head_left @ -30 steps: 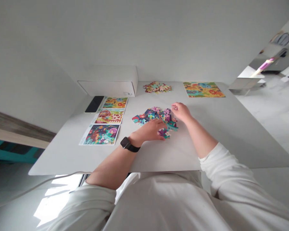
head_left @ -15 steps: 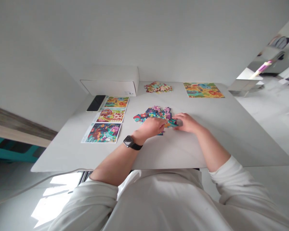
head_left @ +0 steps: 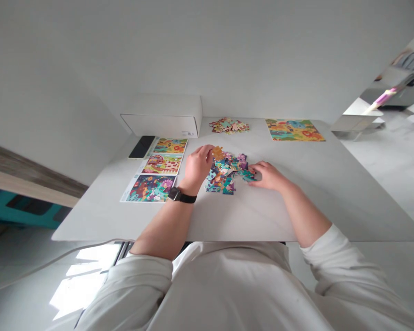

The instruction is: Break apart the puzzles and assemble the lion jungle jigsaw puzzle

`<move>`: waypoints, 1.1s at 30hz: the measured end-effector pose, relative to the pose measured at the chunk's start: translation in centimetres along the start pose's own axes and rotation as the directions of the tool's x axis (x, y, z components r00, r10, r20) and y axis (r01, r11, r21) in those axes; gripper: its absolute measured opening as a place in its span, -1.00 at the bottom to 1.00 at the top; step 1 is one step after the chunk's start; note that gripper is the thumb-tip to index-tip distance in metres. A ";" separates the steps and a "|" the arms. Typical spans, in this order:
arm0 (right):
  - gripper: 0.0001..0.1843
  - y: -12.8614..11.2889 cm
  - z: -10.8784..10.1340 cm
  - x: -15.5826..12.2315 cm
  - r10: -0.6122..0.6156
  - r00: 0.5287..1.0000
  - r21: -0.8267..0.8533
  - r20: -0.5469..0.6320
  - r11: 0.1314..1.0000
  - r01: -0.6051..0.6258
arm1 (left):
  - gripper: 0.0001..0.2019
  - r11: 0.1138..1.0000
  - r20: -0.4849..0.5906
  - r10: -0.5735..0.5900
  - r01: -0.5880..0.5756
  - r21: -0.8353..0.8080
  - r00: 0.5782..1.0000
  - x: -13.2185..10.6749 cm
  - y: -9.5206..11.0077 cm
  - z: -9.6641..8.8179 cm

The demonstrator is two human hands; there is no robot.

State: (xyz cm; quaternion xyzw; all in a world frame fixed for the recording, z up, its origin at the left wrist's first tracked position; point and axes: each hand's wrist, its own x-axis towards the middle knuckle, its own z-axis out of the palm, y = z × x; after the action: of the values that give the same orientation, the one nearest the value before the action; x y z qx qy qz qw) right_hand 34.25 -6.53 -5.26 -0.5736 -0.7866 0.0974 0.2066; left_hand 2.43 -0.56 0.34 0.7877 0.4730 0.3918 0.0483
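Head camera: the left hand point(head_left: 197, 168) is pinching one orange puzzle piece point(head_left: 218, 153), a narrow grip, by the near pile's point(head_left: 227, 171) far-left edge; the right hand point(head_left: 269, 176) is curving at its right, and whether that grip is holding anything, I can't tell. Pinching lightly at the rim should be keeping the picture readable. One far pile point(head_left: 229, 125), three picture cards point(head_left: 161, 163), one lion picture point(head_left: 295, 130), one phone point(head_left: 142, 147), one box point(head_left: 160, 123) are sharing the surface point(head_left: 241, 218).

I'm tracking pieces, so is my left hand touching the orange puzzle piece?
Touching: the head view shows the left hand pinching the orange puzzle piece by one edge.
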 end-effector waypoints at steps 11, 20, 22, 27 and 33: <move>-0.71 -1.1 0.4 0.6 0.195 0.977 0.085 -0.084 0.978 -0.188 | -0.69 0.976 0.221 0.217 -0.218 -0.018 0.951 -1.5 2.0 1.7; -0.78 -5.4 1.6 1.6 0.019 0.996 0.198 -0.083 0.980 -0.002 | -0.75 0.958 0.206 0.144 -0.085 -0.273 0.968 -2.4 4.1 2.4; -0.83 -5.5 1.9 1.6 0.040 0.994 0.194 -0.099 0.981 -0.020 | -0.76 0.959 0.193 0.116 -0.059 -0.278 0.974 -2.3 4.1 2.4; -0.86 -5.5 1.7 1.6 0.022 0.986 0.185 -0.167 0.983 0.009 | -0.75 0.982 0.089 0.086 -0.070 -0.175 0.992 -1.5 3.1 1.2; -0.48 -4.0 1.0 2.7 -0.031 0.979 0.082 -0.203 0.995 0.048 | -0.74 0.991 0.238 0.011 -0.042 0.124 0.971 -0.5 1.1 0.2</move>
State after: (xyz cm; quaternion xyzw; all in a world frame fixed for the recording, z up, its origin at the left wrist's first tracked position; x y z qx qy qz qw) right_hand 29.66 -5.15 -4.03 -0.5553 -0.7680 0.0684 0.3118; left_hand 3.22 -1.52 0.39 0.8364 0.4776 0.2646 0.0483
